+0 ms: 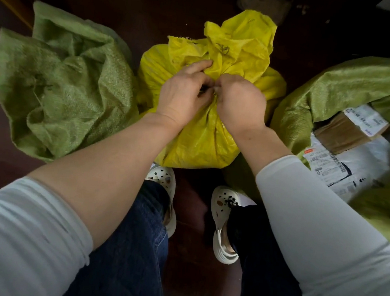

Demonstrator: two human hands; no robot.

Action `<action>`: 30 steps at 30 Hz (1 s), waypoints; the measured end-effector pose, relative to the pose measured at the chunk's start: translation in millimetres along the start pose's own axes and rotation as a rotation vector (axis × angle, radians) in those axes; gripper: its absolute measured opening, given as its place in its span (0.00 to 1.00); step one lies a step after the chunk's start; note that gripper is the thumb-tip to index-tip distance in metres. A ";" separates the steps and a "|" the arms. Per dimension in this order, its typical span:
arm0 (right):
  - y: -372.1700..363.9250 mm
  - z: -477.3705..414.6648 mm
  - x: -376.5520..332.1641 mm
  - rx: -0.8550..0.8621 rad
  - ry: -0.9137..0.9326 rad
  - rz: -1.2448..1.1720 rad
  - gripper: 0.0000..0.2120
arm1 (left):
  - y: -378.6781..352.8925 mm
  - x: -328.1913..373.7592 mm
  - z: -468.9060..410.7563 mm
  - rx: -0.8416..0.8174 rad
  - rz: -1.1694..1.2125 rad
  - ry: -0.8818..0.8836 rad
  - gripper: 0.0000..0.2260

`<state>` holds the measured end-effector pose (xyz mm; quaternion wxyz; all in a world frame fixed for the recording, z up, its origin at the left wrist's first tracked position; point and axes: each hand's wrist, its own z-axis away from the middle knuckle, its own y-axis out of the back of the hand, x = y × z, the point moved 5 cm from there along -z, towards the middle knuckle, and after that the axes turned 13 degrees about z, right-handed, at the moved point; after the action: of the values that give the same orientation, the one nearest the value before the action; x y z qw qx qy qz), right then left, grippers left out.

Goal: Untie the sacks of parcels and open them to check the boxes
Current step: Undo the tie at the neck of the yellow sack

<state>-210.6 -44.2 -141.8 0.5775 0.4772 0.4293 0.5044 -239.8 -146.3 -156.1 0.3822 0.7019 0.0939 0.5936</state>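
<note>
Yellow woven sack (205, 130): neck gathered, left hand (182, 97) and right hand (240, 104) both pinched closed on its tie. Flanked closely by green sacks, left (62, 93) and right (335, 94); dark floor (187, 253) bare at the feet.

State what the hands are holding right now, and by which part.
Both the left hand and the right hand pinch the yellow sack at its tied, gathered neck. The fingers' exact grip on the tie is hidden.
</note>
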 end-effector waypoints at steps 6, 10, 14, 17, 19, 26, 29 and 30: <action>-12.0 -0.3 2.1 -0.004 -0.304 -0.489 0.10 | -4.5 -6.1 -1.3 0.106 0.165 0.108 0.08; -22.6 -2.5 10.3 -0.094 -0.543 -1.024 0.13 | -3.6 -7.9 -1.2 0.151 0.204 0.135 0.08; -11.8 -3.8 16.4 -0.108 -0.263 -0.751 0.04 | -1.5 -7.4 -1.0 0.058 0.149 0.073 0.08; -5.0 -2.4 15.9 -0.087 -0.134 -0.517 0.09 | -2.7 -2.8 0.1 0.014 0.061 0.014 0.09; 0.1 -2.0 12.3 -0.083 -0.066 -0.325 0.11 | -3.9 -0.7 1.2 0.006 0.020 -0.019 0.09; -9.0 -3.1 10.9 -0.061 -0.301 -0.553 0.09 | -0.3 1.3 0.6 0.072 0.038 0.112 0.09; -28.0 4.1 12.3 -0.213 -0.690 -1.314 0.10 | -1.5 2.2 0.9 0.097 0.061 0.157 0.08; -30.6 6.1 11.8 -0.249 -0.713 -1.412 0.11 | -1.7 2.8 1.3 0.098 0.061 0.159 0.08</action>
<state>-198.0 -34.3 -171.0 0.9119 0.1575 0.3599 -0.1189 -237.4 -144.0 -155.1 0.3204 0.6731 0.1312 0.6535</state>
